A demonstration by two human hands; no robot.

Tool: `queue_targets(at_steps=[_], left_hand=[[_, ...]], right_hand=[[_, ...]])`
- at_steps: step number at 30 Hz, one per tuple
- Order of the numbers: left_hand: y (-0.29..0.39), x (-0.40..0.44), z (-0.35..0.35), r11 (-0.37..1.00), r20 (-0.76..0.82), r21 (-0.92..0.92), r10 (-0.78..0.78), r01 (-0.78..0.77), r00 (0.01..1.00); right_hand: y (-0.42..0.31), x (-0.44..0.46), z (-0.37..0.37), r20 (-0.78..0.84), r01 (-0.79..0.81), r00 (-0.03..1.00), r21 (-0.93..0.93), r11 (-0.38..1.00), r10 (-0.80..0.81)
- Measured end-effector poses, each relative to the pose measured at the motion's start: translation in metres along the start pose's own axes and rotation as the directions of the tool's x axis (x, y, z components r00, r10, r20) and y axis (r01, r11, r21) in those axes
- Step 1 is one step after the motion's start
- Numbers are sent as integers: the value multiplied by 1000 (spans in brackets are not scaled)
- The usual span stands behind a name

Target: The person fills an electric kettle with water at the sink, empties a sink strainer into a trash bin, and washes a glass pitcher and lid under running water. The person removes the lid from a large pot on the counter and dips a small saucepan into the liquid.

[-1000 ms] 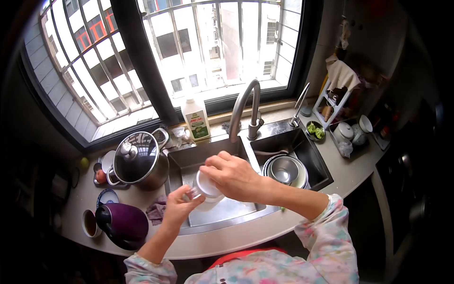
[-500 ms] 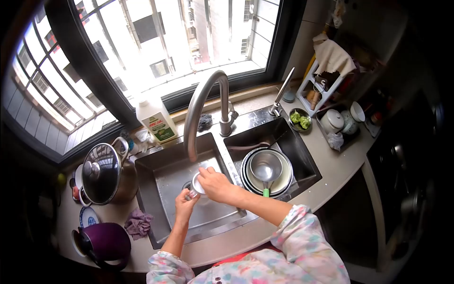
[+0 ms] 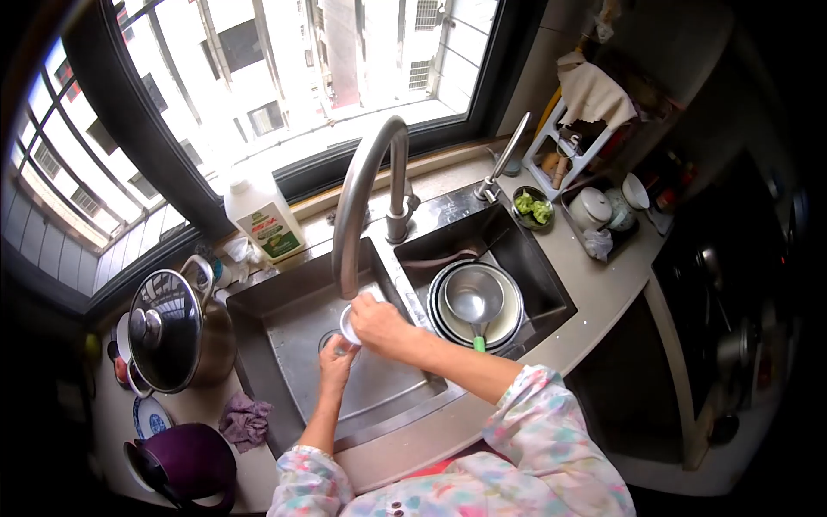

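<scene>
Over the left sink basin (image 3: pixel 280 366), below the curved faucet (image 3: pixel 349 215), both my hands are on a small white cup (image 3: pixel 347 327). The cup is tipped on its side, and much of it is hidden behind fingers. My right hand (image 3: pixel 383 327) is closed over its right side. From below, the fingers of my left hand (image 3: pixel 334 362) pinch its lower edge. In the right basin lies a stack of bowls (image 3: pixel 508 320) with a small metal ladle-like pan (image 3: pixel 474 293) with a green handle on top.
Left of the sink stand a lidded pot (image 3: pixel 215 345), a purple kettle (image 3: pixel 194 461) and a crumpled purple cloth (image 3: pixel 245 420). Behind are a white jug (image 3: pixel 263 215) and a window. At right are a bowl of greens (image 3: pixel 532 208) and a tray with a lidded white jar (image 3: pixel 590 208).
The head view has shifted, so the sink and counter sit slightly further left. My hands have raised the white cup a little towards the faucet and tilted it more; both still hold it.
</scene>
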State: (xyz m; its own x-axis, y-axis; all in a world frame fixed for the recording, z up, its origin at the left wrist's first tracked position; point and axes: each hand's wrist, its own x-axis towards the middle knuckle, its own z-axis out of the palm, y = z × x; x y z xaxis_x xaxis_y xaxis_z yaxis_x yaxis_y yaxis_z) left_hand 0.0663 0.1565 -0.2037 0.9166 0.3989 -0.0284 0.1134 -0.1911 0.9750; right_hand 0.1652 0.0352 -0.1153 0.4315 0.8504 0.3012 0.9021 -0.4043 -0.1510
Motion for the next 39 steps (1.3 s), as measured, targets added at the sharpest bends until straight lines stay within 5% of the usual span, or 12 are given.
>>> queue_targets(at_steps=[19,22,30,34,36,39], left_hand=[[13,16,7,977,70,204,-84,68,994],[12,16,6,975,75,205,-99,82,992],[-6,23,13,981,4,175,-87,85,996],[10,26,19,980,-52,145,-132,138,990],[12,23,16,962,-35,220,-160,164,986],[10,17,19,963,-81,243,-103,120,991]], right_hand=[[31,12,-5,95,-40,995,68,997,33],[32,16,-5,-18,-64,997,182,981,68],[41,39,-11,135,-400,912,501,767,388],[51,43,-18,-122,-213,925,616,758,359],[72,31,-19,103,-444,843,688,574,528],[108,-3,-10,64,-457,779,739,495,624]])
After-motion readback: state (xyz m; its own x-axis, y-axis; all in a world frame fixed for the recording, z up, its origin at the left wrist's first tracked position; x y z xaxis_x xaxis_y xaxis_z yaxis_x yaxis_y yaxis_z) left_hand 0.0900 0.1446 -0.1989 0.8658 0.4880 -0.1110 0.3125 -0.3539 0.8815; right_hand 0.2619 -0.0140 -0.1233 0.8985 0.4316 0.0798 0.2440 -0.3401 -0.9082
